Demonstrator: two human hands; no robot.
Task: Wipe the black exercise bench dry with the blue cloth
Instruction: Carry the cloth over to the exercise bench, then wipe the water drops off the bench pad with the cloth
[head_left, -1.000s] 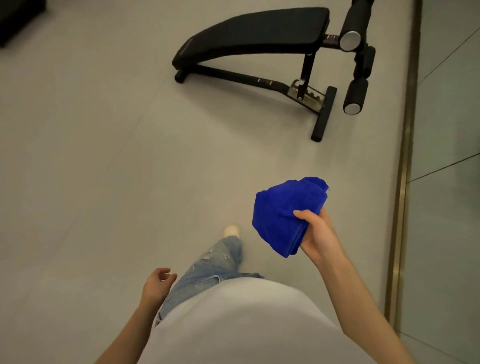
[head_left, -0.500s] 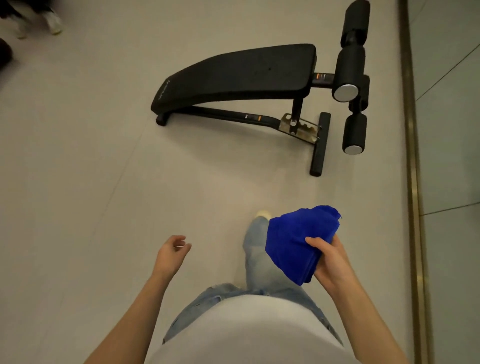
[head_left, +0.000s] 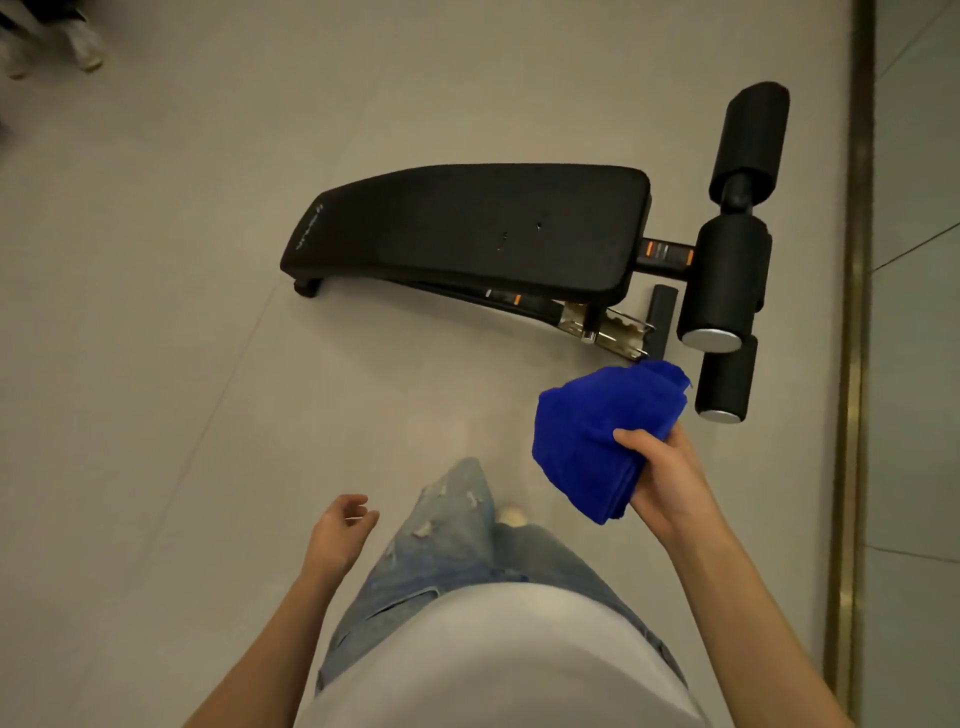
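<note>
Pale floor tiles (head_left: 156, 364) carry the black exercise bench (head_left: 467, 228), not yet touched. A folded blue cloth (head_left: 597, 436) is gripped in the right hand (head_left: 670, 478), bunched thick, seemingly ready for wiping. Nothing is held by the loosely curled left hand (head_left: 340, 530).

We see a pale tiled floor (head_left: 156, 364) with a faint seam (head_left: 223, 395) running diagonally on the left. Along the right a brass strip (head_left: 852, 364) borders a grey-green panel (head_left: 914, 415). At the far left corner are blurred light shoes (head_left: 83, 47). Nearest us are ripped jeans (head_left: 452, 545), a white shirt (head_left: 493, 660) and a pale toe (head_left: 511, 516).
</note>
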